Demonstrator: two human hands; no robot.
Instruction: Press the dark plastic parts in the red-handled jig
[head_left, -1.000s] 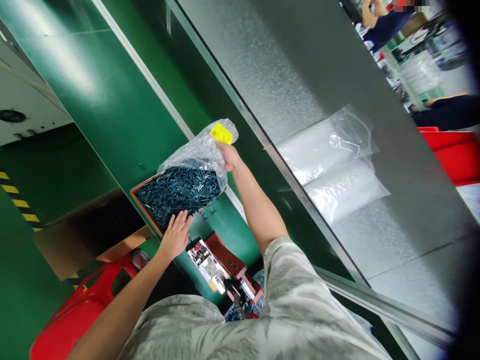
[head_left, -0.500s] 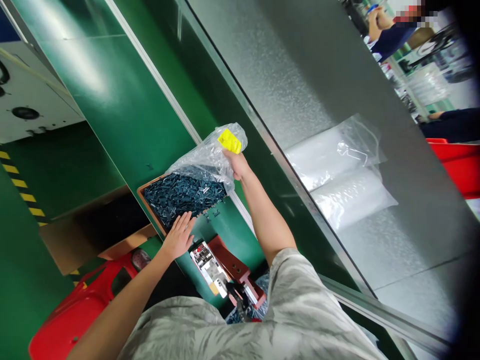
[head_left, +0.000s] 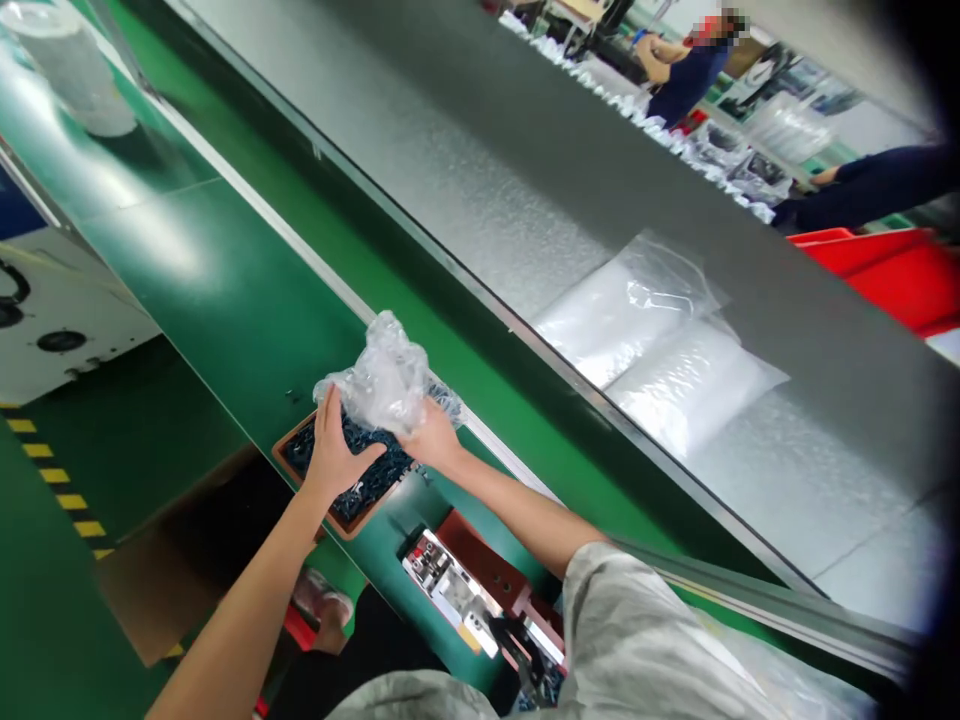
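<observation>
Fingers (head_left: 328, 410) of the left hand (head_left: 336, 455) reach up in the head view to the near left edge of a crumpled clear plastic bag (head_left: 391, 372), the thumb stretched well away from them over the brown tray (head_left: 346, 532). The right hand (head_left: 433, 437) is closed on the bag's lower right side; its fingertips are hidden by the plastic, so I cannot tell exactly how they pinch. The bag is bunched over the far part of the tray, whose near part shows a bed of small dark pieces (head_left: 364, 490). More dark bits show through the film just right of the right hand; whether they lie in the bag or the tray, I cannot tell.

Around the tray, a few loose pieces (head_left: 425, 475) lie on the green table (head_left: 240, 320) just beside its right edge, and others just past its far left corner. Nearer the wearer and to the right of the tray stands a metal fixture (head_left: 448, 592) next to a red-brown block (head_left: 480, 555). Well to the right of the tray, flat clear bags (head_left: 660, 370) lie on a grey surface (head_left: 450, 150). A cardboard box (head_left: 146, 595) sits lower, left of the tray. Far beyond the tray, another person (head_left: 690, 85) in dark clothing is visible.
</observation>
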